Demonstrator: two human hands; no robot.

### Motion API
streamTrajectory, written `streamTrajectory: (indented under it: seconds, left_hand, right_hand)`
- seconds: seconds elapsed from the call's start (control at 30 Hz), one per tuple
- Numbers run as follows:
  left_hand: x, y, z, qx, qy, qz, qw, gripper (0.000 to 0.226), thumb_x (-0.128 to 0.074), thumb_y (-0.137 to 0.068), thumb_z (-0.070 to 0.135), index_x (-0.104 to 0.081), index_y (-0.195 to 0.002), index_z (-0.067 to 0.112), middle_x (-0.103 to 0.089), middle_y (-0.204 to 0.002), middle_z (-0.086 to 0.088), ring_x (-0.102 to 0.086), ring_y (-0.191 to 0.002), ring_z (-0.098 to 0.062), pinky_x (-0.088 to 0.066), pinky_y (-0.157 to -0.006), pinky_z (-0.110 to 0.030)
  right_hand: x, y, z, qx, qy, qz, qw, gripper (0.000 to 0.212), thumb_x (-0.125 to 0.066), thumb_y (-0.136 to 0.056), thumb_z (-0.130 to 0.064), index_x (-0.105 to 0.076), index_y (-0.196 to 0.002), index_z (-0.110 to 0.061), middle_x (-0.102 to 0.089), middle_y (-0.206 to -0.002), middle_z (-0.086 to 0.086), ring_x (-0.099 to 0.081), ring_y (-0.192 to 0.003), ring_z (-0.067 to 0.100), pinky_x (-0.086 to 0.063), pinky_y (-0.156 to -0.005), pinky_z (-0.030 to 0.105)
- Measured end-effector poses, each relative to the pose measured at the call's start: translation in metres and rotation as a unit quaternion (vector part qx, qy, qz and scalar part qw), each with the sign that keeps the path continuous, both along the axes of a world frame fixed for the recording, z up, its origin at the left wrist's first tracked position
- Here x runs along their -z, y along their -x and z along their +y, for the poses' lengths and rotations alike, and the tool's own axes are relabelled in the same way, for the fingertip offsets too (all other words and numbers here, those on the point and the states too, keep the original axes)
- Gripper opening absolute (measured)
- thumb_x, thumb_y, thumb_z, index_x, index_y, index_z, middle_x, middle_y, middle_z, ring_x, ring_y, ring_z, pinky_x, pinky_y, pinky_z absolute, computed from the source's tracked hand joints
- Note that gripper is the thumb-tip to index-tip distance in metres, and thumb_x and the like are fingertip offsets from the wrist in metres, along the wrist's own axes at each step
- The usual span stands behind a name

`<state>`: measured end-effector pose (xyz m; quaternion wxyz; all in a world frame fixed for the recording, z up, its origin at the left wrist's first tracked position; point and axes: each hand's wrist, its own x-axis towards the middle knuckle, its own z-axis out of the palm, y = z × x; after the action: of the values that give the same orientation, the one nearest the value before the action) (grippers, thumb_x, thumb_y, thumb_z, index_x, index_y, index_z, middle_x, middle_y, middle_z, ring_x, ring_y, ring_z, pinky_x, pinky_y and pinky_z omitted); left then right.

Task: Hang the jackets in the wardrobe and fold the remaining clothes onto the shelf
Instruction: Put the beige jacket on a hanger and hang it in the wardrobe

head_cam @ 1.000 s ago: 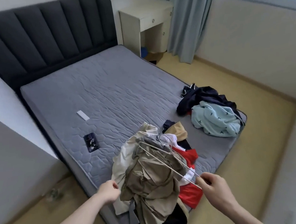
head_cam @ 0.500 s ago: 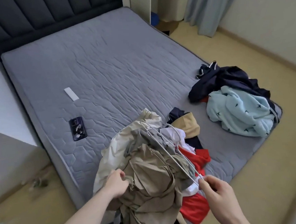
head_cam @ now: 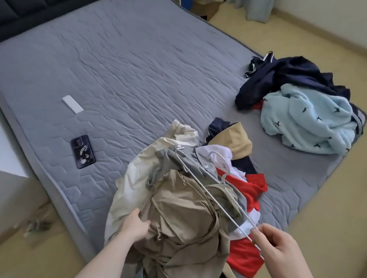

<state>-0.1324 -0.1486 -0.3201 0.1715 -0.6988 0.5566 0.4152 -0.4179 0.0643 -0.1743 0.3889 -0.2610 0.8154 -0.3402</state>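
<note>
The left hand is gripping the limp, light khaki jacket; the right hand is pinching stiff wire hangers. Collar looks best for holding.

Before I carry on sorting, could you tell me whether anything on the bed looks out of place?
Yes: a dark phone and a small white remote-like bar lie on the grey mattress among the laundry, left of the clothes heap. Neither is clothing.
</note>
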Motion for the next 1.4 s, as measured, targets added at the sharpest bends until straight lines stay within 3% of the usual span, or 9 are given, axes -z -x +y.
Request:
streamTrajectory:
  seconds: [0.2,0.33,0.47,0.57,0.8,0.93,1.1,1.27,1.4]
  left_hand:
    - [-0.093,-0.017,0.049,0.084,0.173,0.007,0.981,0.037,-0.058,-0.097,0.048,-0.071,-0.115,0.019,-0.065,-0.126,0.007,-0.053,-0.124,-0.021,-0.045,-0.101,-0.033]
    - [-0.208,-0.021,0.096,-0.048,0.165,0.198,0.965,0.031,-0.057,-0.101,0.038,-0.059,-0.078,0.018,-0.065,-0.076,-0.001,-0.062,-0.081,-0.028,-0.046,-0.077,-0.037]
    - [-0.322,-0.037,0.143,-0.113,0.204,0.337,0.912,0.038,-0.054,-0.098,0.055,-0.068,-0.102,0.019,-0.076,-0.097,0.004,-0.071,-0.095,-0.011,-0.053,-0.086,-0.029]
    - [-0.384,-0.057,0.171,-0.164,0.233,0.386,0.877,0.061,-0.058,-0.091,0.067,-0.066,-0.117,0.013,-0.074,-0.116,-0.003,-0.067,-0.115,-0.016,-0.05,-0.103,-0.046]
    - [-0.515,-0.11,0.227,-0.145,0.215,0.511,0.82,0.051,-0.065,-0.091,0.062,-0.067,-0.099,0.011,-0.07,-0.092,-0.013,-0.066,-0.085,-0.018,-0.055,-0.08,-0.03]
    - [-0.566,-0.149,0.26,-0.143,0.226,0.561,0.784,0.053,-0.066,-0.091,0.055,-0.063,-0.101,0.003,-0.065,-0.091,-0.013,-0.063,-0.087,-0.021,-0.054,-0.081,-0.025]
    - [-0.577,-0.237,0.295,-0.097,0.359,0.392,0.841,0.039,-0.06,-0.092,0.061,-0.059,-0.089,0.022,-0.059,-0.08,-0.002,-0.056,-0.075,-0.014,-0.05,-0.082,-0.032]
    - [-0.535,-0.334,0.322,-0.095,0.436,0.112,0.888,0.026,-0.065,-0.096,0.031,-0.048,-0.08,0.021,-0.056,-0.065,0.001,-0.056,-0.067,-0.025,-0.045,-0.065,-0.04]
    - [-0.499,-0.381,0.346,-0.153,0.394,0.04,0.905,0.018,-0.061,-0.08,0.011,-0.047,-0.073,0.02,-0.054,-0.063,0.001,-0.053,-0.07,-0.033,-0.045,-0.06,-0.04]
  right_hand:
    - [-0.057,-0.006,0.021,0.018,-0.003,-0.014,1.0,0.041,-0.071,-0.092,-0.017,-0.05,-0.059,-0.005,-0.038,-0.052,0.0,-0.036,-0.053,0.011,-0.03,-0.053,0.023]
    - [-0.113,-0.024,0.038,0.007,0.017,-0.046,0.999,0.051,-0.07,-0.091,-0.005,-0.044,-0.05,-0.021,-0.035,-0.052,-0.003,-0.032,-0.052,0.009,-0.025,-0.05,0.021]
    - [-0.169,-0.052,0.06,-0.07,0.018,-0.062,0.995,0.046,-0.074,-0.09,-0.01,-0.04,-0.06,-0.015,-0.034,-0.055,-0.006,-0.033,-0.056,0.009,-0.028,-0.056,0.026]
    - [-0.201,-0.073,0.07,-0.13,0.039,-0.048,0.99,0.04,-0.08,-0.083,-0.017,-0.043,-0.07,-0.009,-0.045,-0.056,-0.001,-0.039,-0.054,0.008,-0.035,-0.056,0.02]
    - [-0.243,-0.139,0.081,-0.196,-0.001,0.007,0.981,0.065,-0.087,-0.061,-0.065,-0.046,-0.098,-0.03,-0.062,-0.097,-0.009,-0.063,-0.083,0.004,-0.046,-0.068,0.022]
    - [-0.245,-0.202,0.095,-0.208,-0.041,-0.061,0.975,0.065,-0.094,-0.064,-0.044,-0.045,-0.093,-0.014,-0.062,-0.085,-0.007,-0.058,-0.066,-0.003,-0.048,-0.057,0.02]
    - [-0.269,-0.268,0.106,-0.115,0.045,-0.205,0.971,0.019,-0.063,-0.073,0.001,-0.05,-0.081,-0.011,-0.043,-0.064,0.008,-0.042,-0.049,0.014,-0.031,-0.045,0.025]
    - [-0.361,-0.279,0.07,-0.136,0.223,-0.212,0.942,0.035,-0.046,-0.087,0.011,-0.049,-0.069,-0.019,-0.039,-0.068,0.005,-0.038,-0.061,0.018,-0.033,-0.053,0.029]
    - [-0.427,-0.318,0.055,-0.255,0.281,-0.207,0.902,0.049,-0.039,-0.081,0.018,-0.038,-0.064,-0.028,-0.032,-0.06,-0.005,-0.029,-0.05,0.009,-0.021,-0.042,0.023]
